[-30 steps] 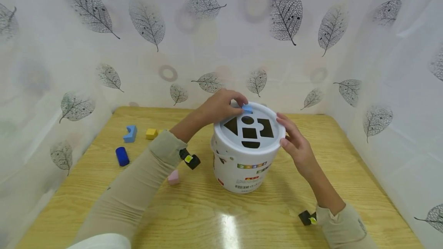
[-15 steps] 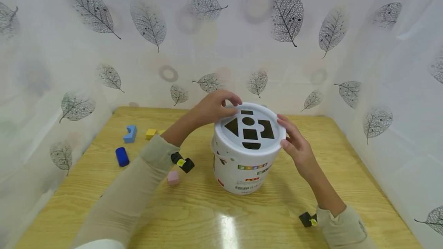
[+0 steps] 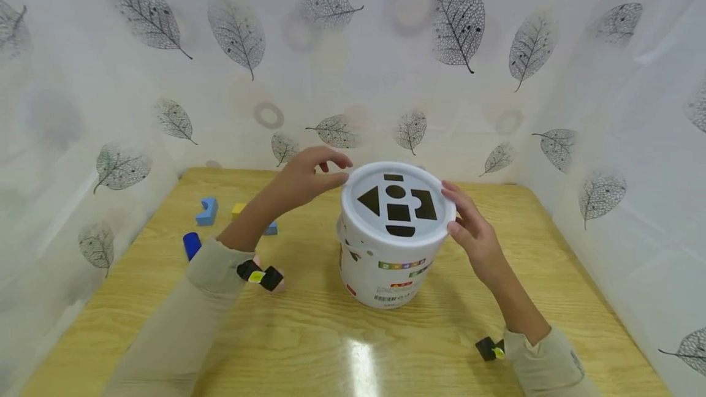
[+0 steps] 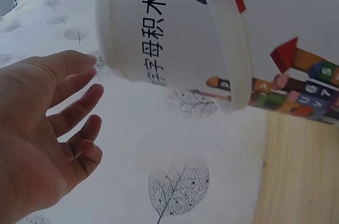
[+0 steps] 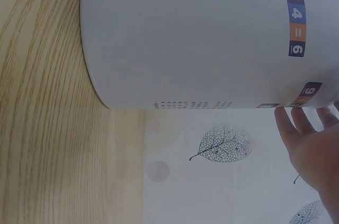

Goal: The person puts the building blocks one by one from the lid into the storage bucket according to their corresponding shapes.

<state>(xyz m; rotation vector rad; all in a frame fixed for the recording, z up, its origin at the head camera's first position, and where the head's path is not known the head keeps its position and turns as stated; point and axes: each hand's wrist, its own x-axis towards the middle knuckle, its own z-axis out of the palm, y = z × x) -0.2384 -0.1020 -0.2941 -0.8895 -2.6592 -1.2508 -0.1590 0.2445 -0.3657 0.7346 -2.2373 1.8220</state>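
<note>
A white bucket (image 3: pixel 380 274) stands upright on the table, its shape-sorter lid (image 3: pixel 361 179) cut with several dark holes. My left hand (image 3: pixel 309 179) is just left of the rim, fingers loosely bent and nothing in them. In the left wrist view, the left hand (image 4: pixel 47 134) shows bent, parted fingers beside the bucket's white handle (image 4: pixel 235 49). My right hand (image 3: pixel 477 244) holds the bucket's right rim, thumb toward the front and index finger farther back. From the right wrist, the right hand's fingertips (image 5: pixel 283 121) rest against the printed side.
Left on the wooden table (image 3: pixel 309 336) lie a notched light blue block (image 3: pixel 206 211), a dark blue cylinder (image 3: pixel 191 244), a yellow block (image 3: pixel 238 209) and a blue block (image 3: pixel 271 228). My left wrist partly covers a pink block (image 3: pixel 280 287). A leaf-patterned curtain (image 3: pixel 353 78) surrounds the table.
One second ago my left hand held a light blue block at the lid's back hole; the block is now out of sight. That hand has moved left off the lid; the right stays put.
</note>
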